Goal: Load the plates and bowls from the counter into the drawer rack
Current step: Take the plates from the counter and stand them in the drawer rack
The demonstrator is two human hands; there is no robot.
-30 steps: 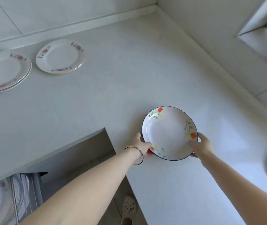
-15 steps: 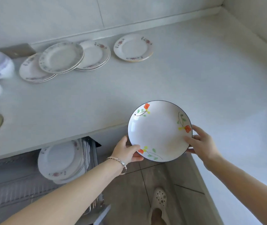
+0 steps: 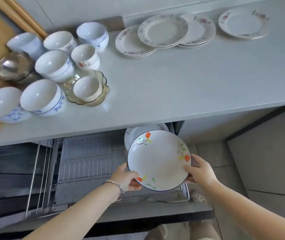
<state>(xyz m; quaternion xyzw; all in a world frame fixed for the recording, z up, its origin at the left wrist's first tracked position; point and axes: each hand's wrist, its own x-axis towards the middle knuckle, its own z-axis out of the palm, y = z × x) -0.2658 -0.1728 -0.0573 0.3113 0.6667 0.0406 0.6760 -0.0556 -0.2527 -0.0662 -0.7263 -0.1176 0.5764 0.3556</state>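
Flower plate (image 3: 159, 160) has come off the counter (image 3: 181, 87) and now hangs over the open drawer rack (image 3: 89, 163), right end; left hand (image 3: 127, 176) clamped on its lower-left rim, right hand (image 3: 199, 170) on the right rim; plate tilted toward the camera, not yet slotted; at least one racked plate (image 3: 134, 134) stands just behind it; rest of the rack looks empty; still on the counter: rear plates (image 3: 164, 30) in about four overlapping stacks and the bowls (image 3: 53, 65) at left; task looks early.
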